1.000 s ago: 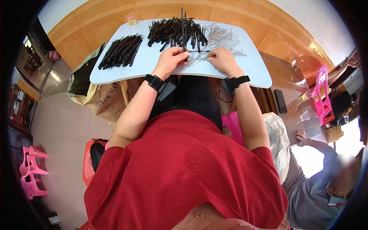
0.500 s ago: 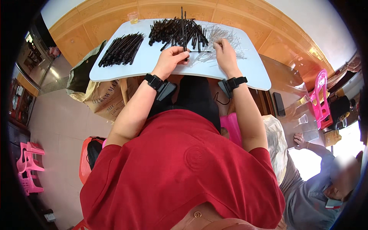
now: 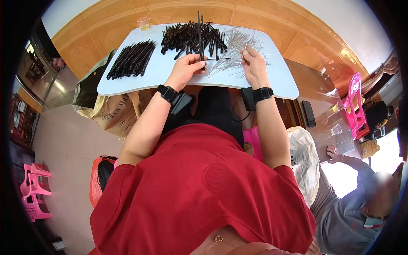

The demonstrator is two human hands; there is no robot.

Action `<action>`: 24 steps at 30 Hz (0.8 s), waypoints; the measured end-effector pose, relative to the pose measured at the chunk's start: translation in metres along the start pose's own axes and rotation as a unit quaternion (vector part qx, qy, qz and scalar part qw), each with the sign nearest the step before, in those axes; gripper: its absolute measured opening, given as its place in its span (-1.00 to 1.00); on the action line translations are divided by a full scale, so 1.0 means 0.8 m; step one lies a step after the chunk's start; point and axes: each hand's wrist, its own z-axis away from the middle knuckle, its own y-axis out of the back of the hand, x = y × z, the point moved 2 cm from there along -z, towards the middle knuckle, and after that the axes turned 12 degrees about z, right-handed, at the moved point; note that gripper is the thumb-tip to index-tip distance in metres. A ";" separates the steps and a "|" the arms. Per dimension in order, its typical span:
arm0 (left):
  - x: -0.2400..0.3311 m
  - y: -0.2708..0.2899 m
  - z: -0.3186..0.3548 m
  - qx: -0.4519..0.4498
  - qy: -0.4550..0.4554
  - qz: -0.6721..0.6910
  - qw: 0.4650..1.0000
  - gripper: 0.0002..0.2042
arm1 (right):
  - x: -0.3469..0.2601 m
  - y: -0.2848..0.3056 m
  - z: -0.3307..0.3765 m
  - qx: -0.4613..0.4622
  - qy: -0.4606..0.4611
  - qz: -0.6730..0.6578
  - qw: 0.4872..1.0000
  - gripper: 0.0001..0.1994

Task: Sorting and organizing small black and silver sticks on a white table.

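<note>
My left hand (image 3: 187, 70) is closed round a few slim black rods (image 3: 199, 34) that stand upright above the table's near edge. A thin dark piece sticks out sideways to the right from that grip. Over a heap of thin pale strands (image 3: 227, 63) my right hand (image 3: 254, 63) is raised, thumb and fingers pinched on what looks like one fine strand. Behind my left hand lies a loose heap of black rods (image 3: 182, 36). A neater row of black rods (image 3: 131, 59) rests at the table's left.
The white table (image 3: 161, 78) stands against a tan tiled wall. At its back left sits a clear cup (image 3: 144, 23). A printed paper bag (image 3: 114, 110) is below the left edge. To the right, a brown table holds a phone (image 3: 309, 114) and a cup (image 3: 335, 129); a person (image 3: 352, 208) sits nearby.
My right hand has turned and opened out slightly, its fingers still pinched above the pale strands. My left hand keeps its hold on the black rods. The view has shifted slightly.
</note>
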 end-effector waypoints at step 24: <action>-0.011 -0.027 -0.007 -0.057 -0.012 0.001 0.998 -0.76 | 0.003 -0.054 0.033 -0.103 -0.031 -0.042 0.993 -0.82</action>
